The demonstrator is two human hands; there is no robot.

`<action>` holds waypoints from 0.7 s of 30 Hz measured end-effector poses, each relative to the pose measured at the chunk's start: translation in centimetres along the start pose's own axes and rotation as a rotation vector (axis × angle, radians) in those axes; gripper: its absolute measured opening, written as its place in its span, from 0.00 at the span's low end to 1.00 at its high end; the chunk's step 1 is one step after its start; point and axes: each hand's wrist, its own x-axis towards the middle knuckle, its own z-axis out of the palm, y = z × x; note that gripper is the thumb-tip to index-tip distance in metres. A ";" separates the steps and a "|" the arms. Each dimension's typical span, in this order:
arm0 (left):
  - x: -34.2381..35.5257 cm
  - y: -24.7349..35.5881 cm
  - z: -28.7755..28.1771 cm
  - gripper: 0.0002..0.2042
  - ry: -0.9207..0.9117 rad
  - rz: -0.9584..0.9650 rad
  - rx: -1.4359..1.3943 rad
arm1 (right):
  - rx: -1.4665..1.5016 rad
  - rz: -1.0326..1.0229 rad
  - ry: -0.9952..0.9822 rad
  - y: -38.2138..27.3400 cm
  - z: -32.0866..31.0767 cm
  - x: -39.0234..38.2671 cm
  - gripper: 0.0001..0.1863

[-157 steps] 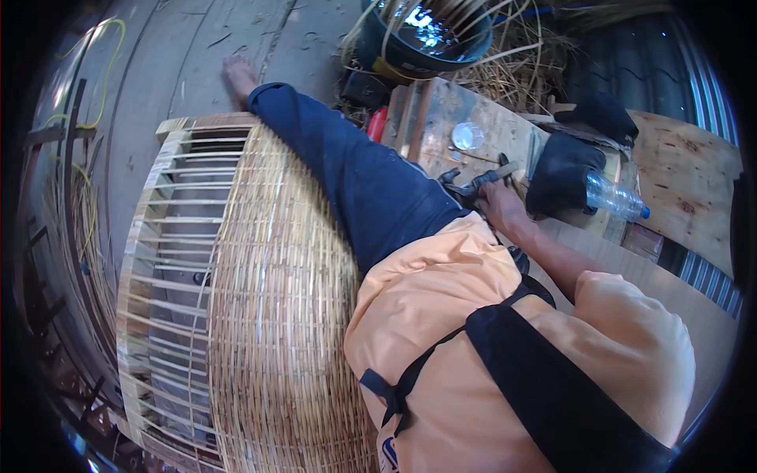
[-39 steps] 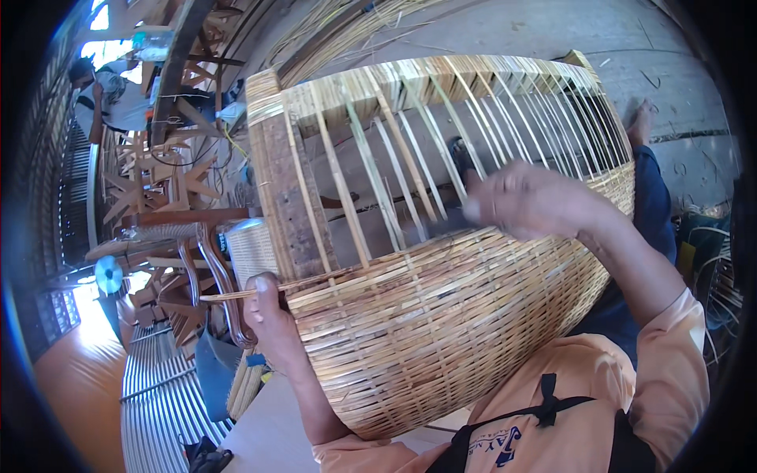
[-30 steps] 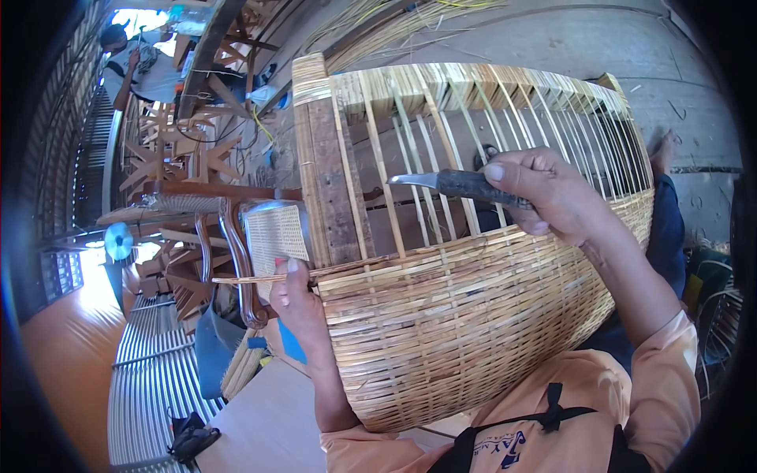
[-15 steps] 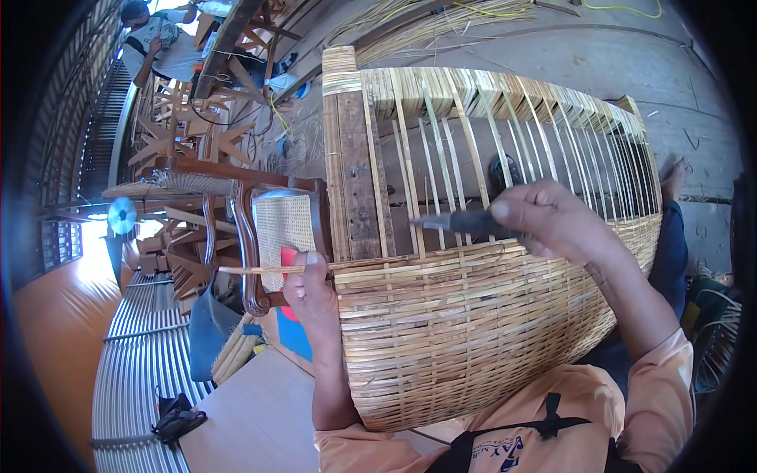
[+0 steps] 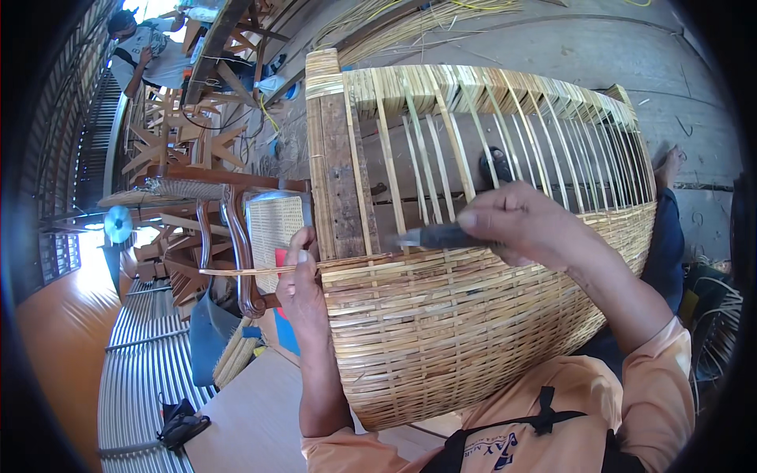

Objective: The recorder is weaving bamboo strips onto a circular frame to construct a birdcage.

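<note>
A woven rattan panel (image 5: 426, 331) on a frame stands in front of me, its lower part closely woven. Above the weave run bare upright strips (image 5: 453, 150), beside a dark wooden board (image 5: 343, 181) at the left. My left hand (image 5: 306, 292) is closed on a thin rattan strip (image 5: 244, 271) at the panel's left edge; the strip's free end points left. My right hand (image 5: 516, 225) grips a dark-handled tool with a narrow metal tip (image 5: 430, 237), its exact kind unclear. The blurred tip lies at the weave's upper edge, close to an upright strip.
A carved wooden chair with a cane panel (image 5: 272, 232) stands just left of the panel. Further left are a corrugated sheet (image 5: 138, 378) and a black bag (image 5: 181, 422). Long loose strips (image 5: 426, 35) lie on the floor beyond. Another person (image 5: 154, 55) is at the far left.
The tool in my right hand has moved down, its tip nearer the weave's upper edge. My left fingers have shifted on the strip. The whole view has slid slightly.
</note>
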 end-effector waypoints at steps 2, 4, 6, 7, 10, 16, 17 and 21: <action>0.0 0.6 0.1 0.20 0.014 0.009 -0.010 | 0.090 -0.032 0.136 -0.8 0.0 -0.5 0.17; 0.0 0.3 0.1 0.19 -0.009 0.016 0.011 | 0.108 -0.047 0.238 -0.3 -0.1 -0.3 0.16; 0.2 -0.6 0.4 0.18 -0.029 -0.004 0.022 | -0.094 0.025 0.092 0.2 -0.2 -1.6 0.17; 0.4 -1.4 0.4 0.18 -0.017 -0.035 0.027 | -0.066 0.048 0.112 1.0 -0.7 -2.2 0.18; 1.5 -1.1 1.6 0.22 -0.127 -0.130 -0.032 | 0.264 -0.147 0.343 2.2 -3.4 -3.5 0.16; -6.7 -1.9 -6.1 0.39 -0.350 -0.248 -0.043 | 0.633 -0.403 0.833 9.2 -11.7 -11.9 0.15; -9.3 -2.5 -7.7 0.38 -0.370 -0.199 0.084 | 0.631 -0.349 0.916 10.3 -12.7 -13.7 0.16; -16.8 -1.0 -4.6 0.37 0.054 -0.342 0.053 | 0.474 -0.140 0.793 13.2 -14.6 -14.8 0.14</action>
